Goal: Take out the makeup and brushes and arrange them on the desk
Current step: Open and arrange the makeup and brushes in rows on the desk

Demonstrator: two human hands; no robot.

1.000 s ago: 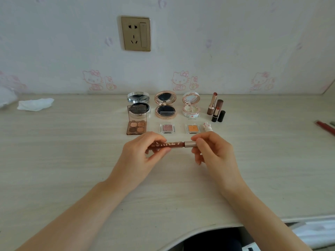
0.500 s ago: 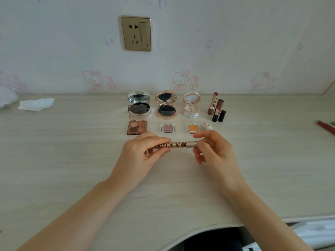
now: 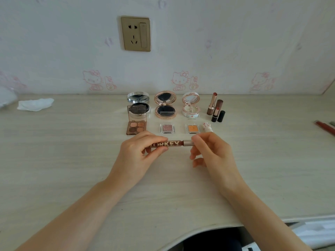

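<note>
A brown lip-gloss tube (image 3: pixel 170 144) with gold letters lies level between my hands, just above the desk (image 3: pixel 72 160). My left hand (image 3: pixel 137 156) pinches its body. My right hand (image 3: pixel 210 151) pinches its metallic cap end. Behind them stand three open round compacts: silver (image 3: pixel 138 104), rose-gold (image 3: pixel 165 105) and white (image 3: pixel 191 105). A four-colour eyeshadow palette (image 3: pixel 136 124), a pink single shadow (image 3: pixel 166 128) and an orange one (image 3: pixel 192 128) lie in front of those. Two open lipsticks (image 3: pixel 212 103) (image 3: pixel 215 115) stand with their caps at the right.
A crumpled white tissue (image 3: pixel 35 104) lies at the far left of the desk. A red stick-like item (image 3: pixel 325 127) lies at the right edge. A small white figurine (image 3: pixel 207 127) sits beside the orange shadow. A wall socket (image 3: pixel 135 34) is above.
The tube has turned in my fingers, so more of its gold lettering shows. Both hands stay in nearly the same place.
</note>
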